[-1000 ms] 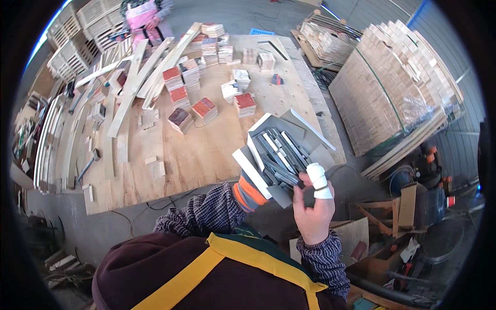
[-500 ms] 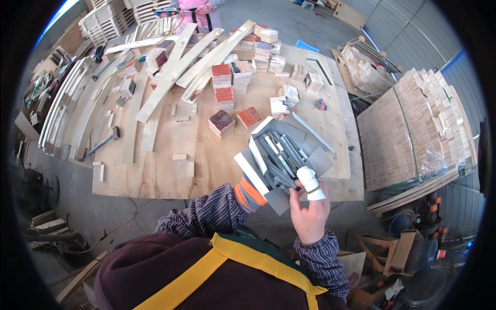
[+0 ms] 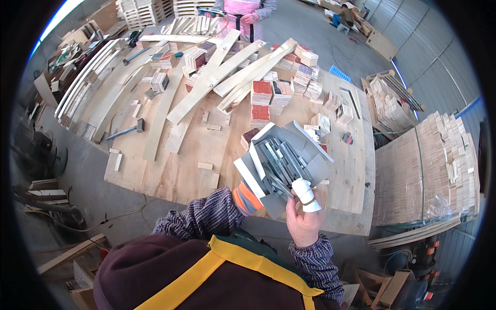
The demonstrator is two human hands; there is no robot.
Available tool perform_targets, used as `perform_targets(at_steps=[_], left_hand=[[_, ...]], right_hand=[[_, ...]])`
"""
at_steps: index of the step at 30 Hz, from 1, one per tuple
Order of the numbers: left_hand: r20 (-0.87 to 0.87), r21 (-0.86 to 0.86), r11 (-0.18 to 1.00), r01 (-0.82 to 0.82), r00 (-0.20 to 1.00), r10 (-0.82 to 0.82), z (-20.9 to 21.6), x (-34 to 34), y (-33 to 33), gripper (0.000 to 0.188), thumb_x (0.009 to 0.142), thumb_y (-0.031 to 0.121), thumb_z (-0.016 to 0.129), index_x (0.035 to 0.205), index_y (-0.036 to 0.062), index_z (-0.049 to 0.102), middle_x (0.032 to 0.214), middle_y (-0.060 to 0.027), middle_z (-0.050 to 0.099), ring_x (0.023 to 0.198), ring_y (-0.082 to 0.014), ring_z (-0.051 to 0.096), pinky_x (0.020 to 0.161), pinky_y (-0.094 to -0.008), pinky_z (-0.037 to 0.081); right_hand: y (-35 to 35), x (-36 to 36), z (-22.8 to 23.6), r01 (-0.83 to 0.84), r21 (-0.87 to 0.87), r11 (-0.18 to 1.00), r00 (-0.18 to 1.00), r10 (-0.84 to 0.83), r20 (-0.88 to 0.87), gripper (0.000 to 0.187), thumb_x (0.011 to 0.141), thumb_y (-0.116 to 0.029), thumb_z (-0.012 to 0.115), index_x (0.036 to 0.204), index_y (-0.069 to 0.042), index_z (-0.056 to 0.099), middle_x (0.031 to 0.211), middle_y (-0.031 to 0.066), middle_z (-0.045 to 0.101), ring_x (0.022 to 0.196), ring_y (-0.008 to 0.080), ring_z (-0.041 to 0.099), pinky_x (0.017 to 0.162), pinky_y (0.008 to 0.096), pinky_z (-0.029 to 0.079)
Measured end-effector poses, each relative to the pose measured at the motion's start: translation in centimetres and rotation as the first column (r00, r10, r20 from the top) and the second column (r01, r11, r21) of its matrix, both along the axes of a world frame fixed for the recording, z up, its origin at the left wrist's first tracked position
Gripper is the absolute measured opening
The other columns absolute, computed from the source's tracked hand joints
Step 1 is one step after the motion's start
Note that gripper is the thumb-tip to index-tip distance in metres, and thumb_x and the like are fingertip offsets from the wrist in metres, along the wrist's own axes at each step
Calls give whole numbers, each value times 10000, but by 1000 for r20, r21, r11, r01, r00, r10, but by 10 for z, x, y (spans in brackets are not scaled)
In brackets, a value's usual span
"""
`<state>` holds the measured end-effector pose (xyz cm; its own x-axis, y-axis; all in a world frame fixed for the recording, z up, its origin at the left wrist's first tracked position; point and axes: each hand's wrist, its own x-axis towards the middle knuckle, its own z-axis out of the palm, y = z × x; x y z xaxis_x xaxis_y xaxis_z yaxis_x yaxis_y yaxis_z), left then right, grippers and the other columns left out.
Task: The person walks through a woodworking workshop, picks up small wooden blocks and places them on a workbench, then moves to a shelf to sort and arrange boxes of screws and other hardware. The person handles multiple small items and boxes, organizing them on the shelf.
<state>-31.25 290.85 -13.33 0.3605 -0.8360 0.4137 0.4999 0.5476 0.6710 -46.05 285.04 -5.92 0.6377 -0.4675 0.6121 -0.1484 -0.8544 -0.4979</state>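
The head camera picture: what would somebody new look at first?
Probably the open grey box of dark strips at lower middle, with a white-wrapped finger of the right hand at its near side. Farther off, pale boards lie crossed over the table; red-topped blocks stand just beyond the box.

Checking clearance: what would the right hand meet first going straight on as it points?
Likely the dark grey strips in the open carton, ahead of the right hand; depth is unclear, and they may already be touching.

A plywood table (image 3: pixel 160 181) carries wooden blocks (image 3: pixel 260 112), loose boards (image 3: pixel 157 129) and a hammer (image 3: pixel 140 125).
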Motion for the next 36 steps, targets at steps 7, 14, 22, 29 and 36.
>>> perform_targets(at_steps=[7,14,22,29,36], left_hand=[[71,88,984,-156,986,149,9,-17,18,701,759,126,785,1374,67,454,1318,-87,562,1174,-191,567,1003,-336,461],[186,166,959,-229,963,197,2,-45,33,488,934,122,591,1385,65,413,1318,-105,547,1180,-208,557,1011,-344,472],[299,114,955,-275,926,232,9,-72,20,492,934,60,578,1400,49,420,1349,-116,539,1176,-219,569,1009,-360,480],[244,202,974,101,958,-149,9,-105,-25,494,931,55,573,1399,40,414,1353,-120,530,1192,-215,554,1013,-356,476],[-216,352,634,689,719,-661,-7,-164,-77,481,995,328,462,1398,70,410,1308,-130,551,1140,-264,573,979,-414,491]], right_hand=[[1,-9,8,-148,33,988,989,147,26,343,684,66,714,1006,-24,636,929,122,622,849,319,603,734,407,470],[0,-32,14,-272,-57,961,962,272,-17,333,685,48,715,1001,-34,655,941,116,633,863,306,602,746,403,467],[-11,-64,19,-165,85,983,985,161,55,240,769,52,688,996,-11,644,932,118,653,827,260,647,721,352,512],[-17,-120,16,123,105,987,979,-138,151,180,804,42,682,978,0,664,924,142,643,774,288,644,674,350,520],[12,-182,16,642,139,754,741,-657,140,385,777,-12,711,1150,-13,616,1058,180,589,917,316,620,785,370,507]])
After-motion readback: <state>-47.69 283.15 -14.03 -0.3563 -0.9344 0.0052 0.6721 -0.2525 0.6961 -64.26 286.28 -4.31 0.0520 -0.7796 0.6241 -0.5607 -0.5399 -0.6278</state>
